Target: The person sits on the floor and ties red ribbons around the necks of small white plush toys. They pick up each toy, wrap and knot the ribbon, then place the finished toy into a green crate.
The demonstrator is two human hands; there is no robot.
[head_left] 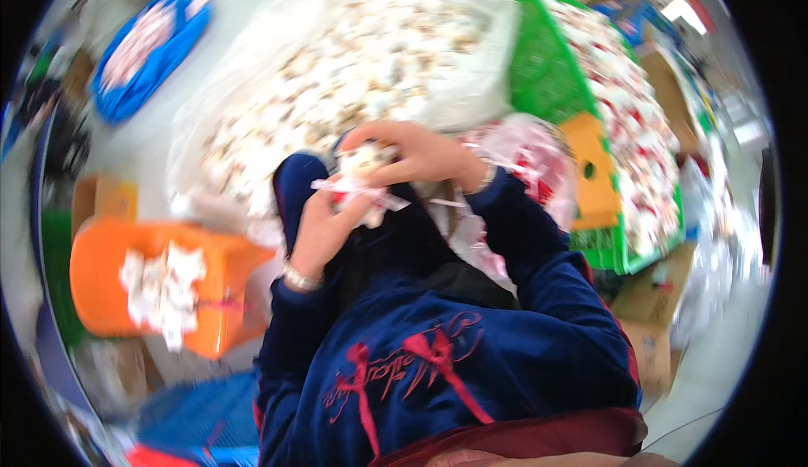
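The left hand [324, 230] seems to pinch a thin pale-pink ribbon [392, 199] against a small white-and-tan plush piece [362, 162], over the lap just toward eleven o'clock; the right hand [429, 156] curls round its top. A steady right grip should keep the ribbon untwisted.

Ten o'clock: blue plastic bag [116, 103], pale-pink pieces inside. Near twelve: translucent plastic sack [252, 55], heaped with white-and-tan pieces. Two: translucent pink bag [551, 160], reddish contents; beyond, green plastic crate [545, 63], white-and-red pieces.

Orange chair [97, 278], blue bag [118, 103], cardboard box [646, 351]
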